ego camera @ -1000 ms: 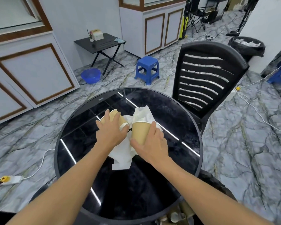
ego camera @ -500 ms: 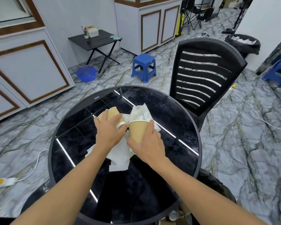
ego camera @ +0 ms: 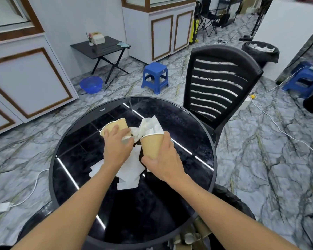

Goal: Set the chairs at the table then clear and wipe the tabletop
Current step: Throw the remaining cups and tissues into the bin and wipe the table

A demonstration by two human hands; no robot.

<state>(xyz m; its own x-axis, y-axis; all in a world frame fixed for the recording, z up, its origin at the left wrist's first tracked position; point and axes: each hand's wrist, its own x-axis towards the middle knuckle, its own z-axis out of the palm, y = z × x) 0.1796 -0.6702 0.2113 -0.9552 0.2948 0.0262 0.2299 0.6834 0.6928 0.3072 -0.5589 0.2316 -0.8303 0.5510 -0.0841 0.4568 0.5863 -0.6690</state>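
Note:
A round black glass table (ego camera: 76,138) fills the middle of the head view. On it lie crumpled white paper napkins (ego camera: 132,168) and two tan paper cups. My left hand (ego camera: 116,148) rests on the left cup (ego camera: 114,126), which lies tilted on its side. My right hand (ego camera: 165,159) grips the right cup (ego camera: 152,146), tilted with its rim toward the napkins. A black slatted chair (ego camera: 217,82) stands at the table's far right edge.
A black bag (ego camera: 229,201) with used cups (ego camera: 190,238) sits under the near right edge of the table. Behind are a blue stool (ego camera: 155,76), a blue basin (ego camera: 91,84), a small black folding table (ego camera: 101,47), white cabinets and floor cables.
Both hands have stayed on the cups; the right cup has tipped a little more toward the napkins. The camera has shifted slightly.

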